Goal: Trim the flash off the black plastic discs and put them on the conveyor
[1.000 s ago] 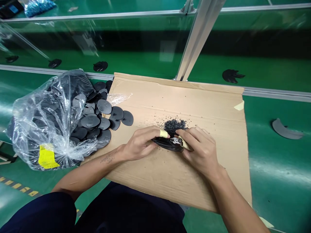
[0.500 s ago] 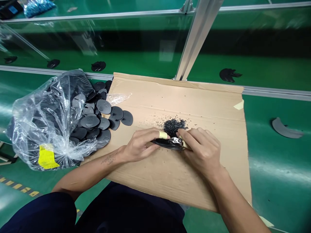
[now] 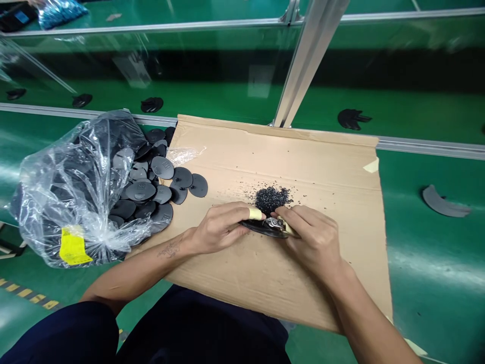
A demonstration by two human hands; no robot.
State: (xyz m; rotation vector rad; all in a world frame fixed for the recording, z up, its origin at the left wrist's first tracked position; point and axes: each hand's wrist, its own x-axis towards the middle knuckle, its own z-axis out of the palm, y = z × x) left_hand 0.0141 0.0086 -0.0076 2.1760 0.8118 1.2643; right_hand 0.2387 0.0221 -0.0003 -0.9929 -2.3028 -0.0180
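Note:
My left hand [image 3: 223,227], with pale yellow tape round a finger, grips a black oval plastic disc [image 3: 261,230] by its left end. In my right hand [image 3: 312,227] is a small silver nail clipper [image 3: 273,222]. Its metal head lies over the upper face of the disc, towards the right end; the fingers hide the rest of it. Yellow tape shows on the right hand too. Just beyond both hands a heap of tiny black plastic chips [image 3: 271,198] lies on a cardboard sheet [image 3: 227,273].
On the left a clear plastic bag [image 3: 76,182] with a yellow label holds many black discs. Loose discs [image 3: 182,177] spill from it onto the cardboard. A curved grey piece [image 3: 445,201] lies on the green bench at right. A metal post [image 3: 303,65] rises behind the cardboard.
The nail clipper has tilted and shifted slightly left with my right hand. The disc has tipped a little, its right end lower. My left hand keeps its hold.

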